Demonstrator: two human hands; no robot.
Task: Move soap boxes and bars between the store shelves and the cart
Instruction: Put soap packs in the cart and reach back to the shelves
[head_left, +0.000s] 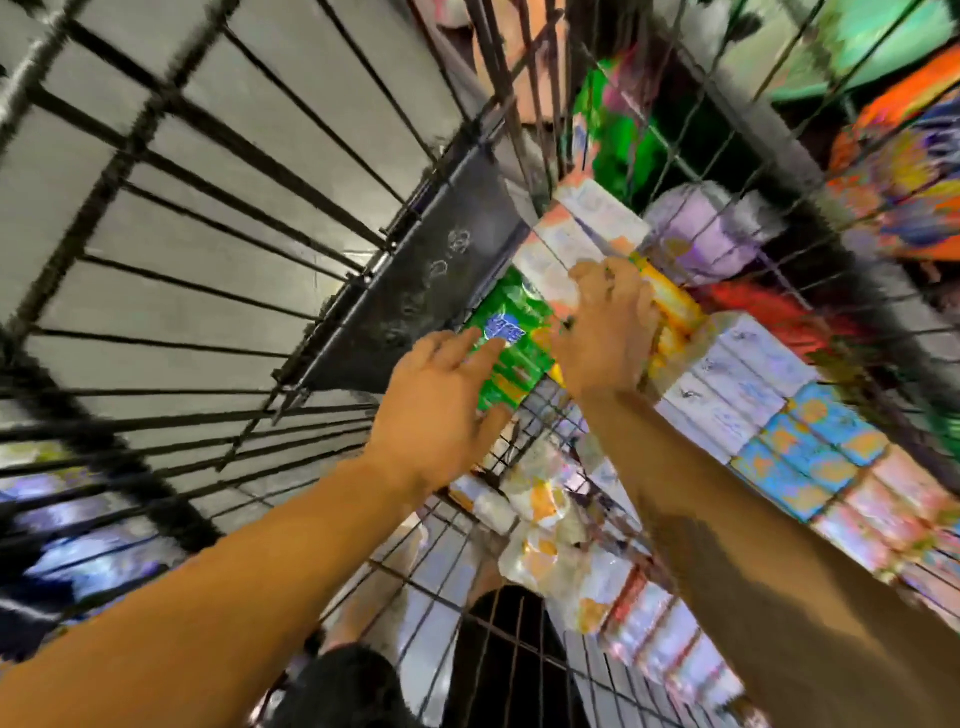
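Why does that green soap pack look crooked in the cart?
The green pack lies tilted against the cart's black panel, not lined up like the neat white and blue boxes on the right. The left hand rests on it. Nothing looks spilled or torn.

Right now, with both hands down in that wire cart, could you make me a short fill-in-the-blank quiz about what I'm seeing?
1. The left hand rests its fingers on a soap pack whose main colour is ____.
2. The right hand reaches onto a pack coloured yellow and ____.
3. The cart walls are made of dark ____ bars.
4. Both forearms are ____, with no sleeves.

Missing words: green; orange; wire; bare
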